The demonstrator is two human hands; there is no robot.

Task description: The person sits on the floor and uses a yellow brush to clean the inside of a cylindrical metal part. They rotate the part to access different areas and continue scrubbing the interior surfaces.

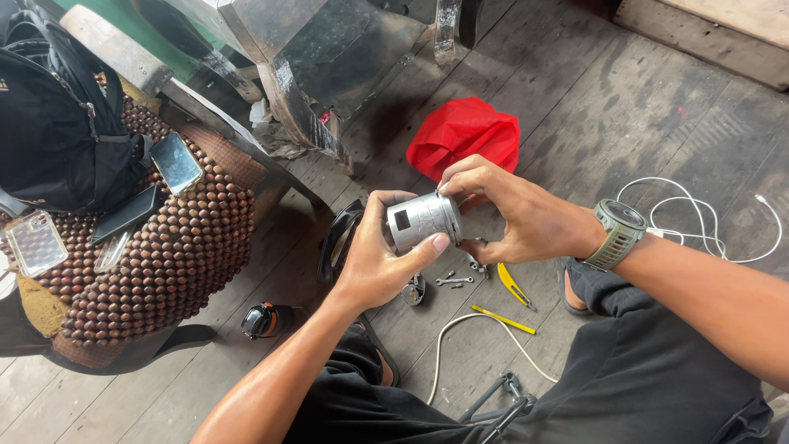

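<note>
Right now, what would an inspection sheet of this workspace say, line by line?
Surface: worn, stained wooden plank floor.
Job's things: silver metal cylinder, held above the floor between both hands.
Clutter: red bag, small wrench, yellow-handled pliers, screws, black and orange tool.
Grippers: left hand wraps the cylinder from below; right hand, with a green watch on its wrist, grips its far end.
Cables: white cable coiled at right; cream cord beside the knee.
Surroundings: beaded seat carrying phones and a black backpack; metal frame behind.
</note>
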